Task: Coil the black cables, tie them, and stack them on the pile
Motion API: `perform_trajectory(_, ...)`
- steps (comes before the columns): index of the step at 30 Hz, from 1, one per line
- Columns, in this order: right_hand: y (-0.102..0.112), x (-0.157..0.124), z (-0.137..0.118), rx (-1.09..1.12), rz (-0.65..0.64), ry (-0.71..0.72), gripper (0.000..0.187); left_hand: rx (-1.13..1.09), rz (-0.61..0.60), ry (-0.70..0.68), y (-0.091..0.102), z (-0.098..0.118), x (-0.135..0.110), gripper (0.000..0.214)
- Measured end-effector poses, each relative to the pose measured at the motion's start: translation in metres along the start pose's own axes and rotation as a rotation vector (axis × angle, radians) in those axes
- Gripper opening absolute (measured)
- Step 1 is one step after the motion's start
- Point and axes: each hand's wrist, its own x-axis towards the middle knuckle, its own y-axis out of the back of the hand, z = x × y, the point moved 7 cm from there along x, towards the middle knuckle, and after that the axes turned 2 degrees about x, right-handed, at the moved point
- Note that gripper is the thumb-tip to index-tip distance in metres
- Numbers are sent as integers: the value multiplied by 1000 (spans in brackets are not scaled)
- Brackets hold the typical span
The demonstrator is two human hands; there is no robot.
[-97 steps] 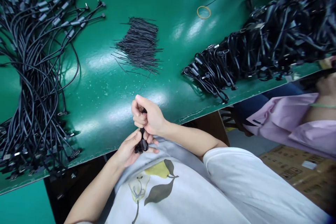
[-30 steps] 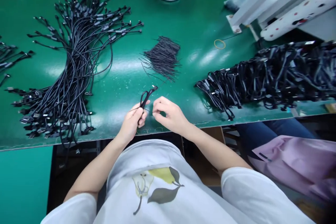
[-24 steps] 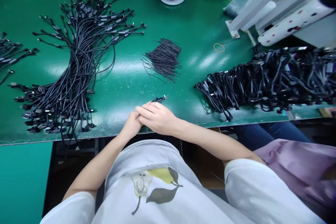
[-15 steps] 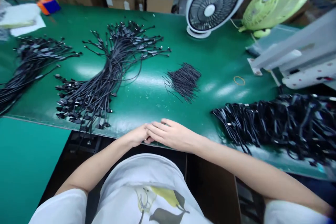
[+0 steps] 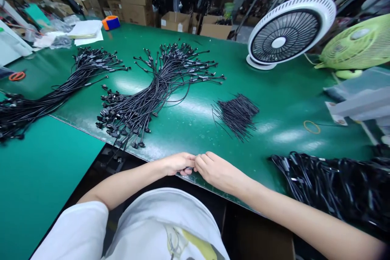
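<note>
At the front edge of the green table, my left hand [image 5: 178,163] and my right hand [image 5: 215,169] meet, fingertips touching. Both have their fingers curled closed; anything pinched between them is hidden or too small to make out. Beyond them, left of centre, a spread bundle of black cables [image 5: 155,87] lies with connectors at both ends. A small pile of short black ties [image 5: 238,114] rests ahead and to the right of my hands. On the right, coiled black cables [image 5: 329,183] lie in a long row.
Another cable bundle [image 5: 65,89] lies at the left. A white fan [image 5: 286,36] and a green fan [image 5: 356,44] stand at the back right. A yellow rubber band [image 5: 312,126], orange scissors handles [image 5: 16,76] and an orange-and-blue tape roll [image 5: 111,22] are on the table [image 5: 189,134].
The camera view has swung left and up, so the table's contents appear farther right and lower. My hands stay together at the edge, with the right fingers now more curled.
</note>
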Motion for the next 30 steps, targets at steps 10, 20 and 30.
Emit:
perform_trajectory(10, -20, 5, 15, 36, -137, -230, 19, -67, 171, -139, -4, 13, -1, 2)
perform_trajectory(20, -36, -6, 67, 768, 379, -1003, 27, -107, 511, -594, 19, 51, 0, 20)
perform_trajectory(30, -17, -20, 65, 799, 344, -983, 25, 687, 349, -708, 16, 63, -31, 20)
